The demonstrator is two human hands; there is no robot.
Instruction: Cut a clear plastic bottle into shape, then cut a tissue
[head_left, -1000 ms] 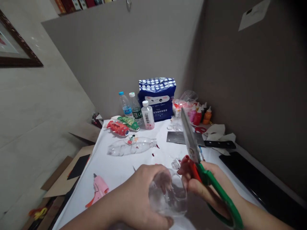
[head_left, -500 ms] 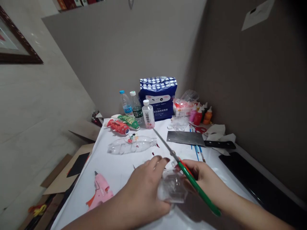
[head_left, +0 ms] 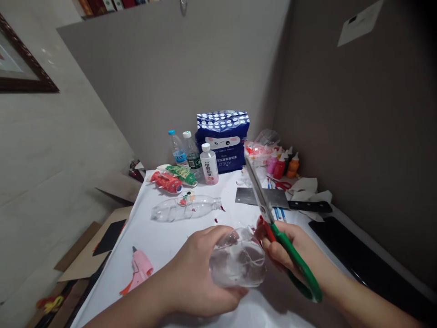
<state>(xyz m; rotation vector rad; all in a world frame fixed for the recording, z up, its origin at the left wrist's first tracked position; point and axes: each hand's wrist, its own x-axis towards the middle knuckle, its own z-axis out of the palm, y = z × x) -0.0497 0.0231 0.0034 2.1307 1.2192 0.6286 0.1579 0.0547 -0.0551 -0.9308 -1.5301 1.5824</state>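
My left hand is wrapped round a cut piece of clear plastic bottle above the front of the white table. Just right of it, my right hand holds scissors with green and red handles, blades pointing up and away. The fingers of my right hand are close to the plastic's edge; whether they touch it is unclear. Beyond my hands, a clear bottle lies on its side.
A cleaver lies behind the scissors. A pink glue gun is at left. Farther back are red and green decorated bottles, a pink-labelled bottle, a blue bag and paint bottles.
The scissors have swung more upright and shifted right, their handles spreading. The plastic piece has tilted, showing its round form more fully in my left hand.
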